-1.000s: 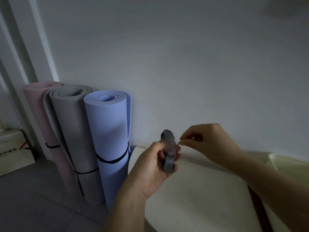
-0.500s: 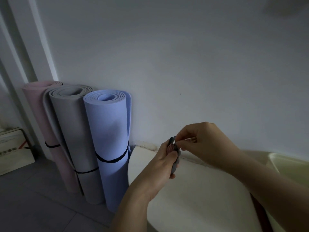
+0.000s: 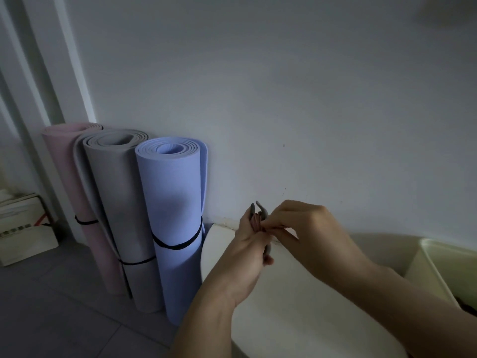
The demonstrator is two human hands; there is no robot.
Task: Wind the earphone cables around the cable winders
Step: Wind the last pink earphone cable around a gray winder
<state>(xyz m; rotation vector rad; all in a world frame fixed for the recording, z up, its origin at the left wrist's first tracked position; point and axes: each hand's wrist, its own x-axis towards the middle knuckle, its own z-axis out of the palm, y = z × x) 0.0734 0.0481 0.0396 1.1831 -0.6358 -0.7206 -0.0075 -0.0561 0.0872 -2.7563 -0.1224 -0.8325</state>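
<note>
Your left hand [image 3: 247,251] is gripping the gray winder [image 3: 262,213] upright, fingers curled round it. Your right hand [image 3: 307,228], meeting it from the right, is pinching the pinkish cable [image 3: 256,223] where it is sitting wound between the winder's two top tips. Below both hands a cream table [image 3: 296,306] is showing, with a pale bin [image 3: 438,262] off to the right of your right hand and three rolled mats [image 3: 175,215] standing well to the left of your left hand.

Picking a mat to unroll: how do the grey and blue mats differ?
The grey mat has a loose outer flap; the blue mat is rolled tight. The grey mat's strap sits lower than the blue mat's strap. Both stand upright by the wall, each bound by one black strap.
</note>
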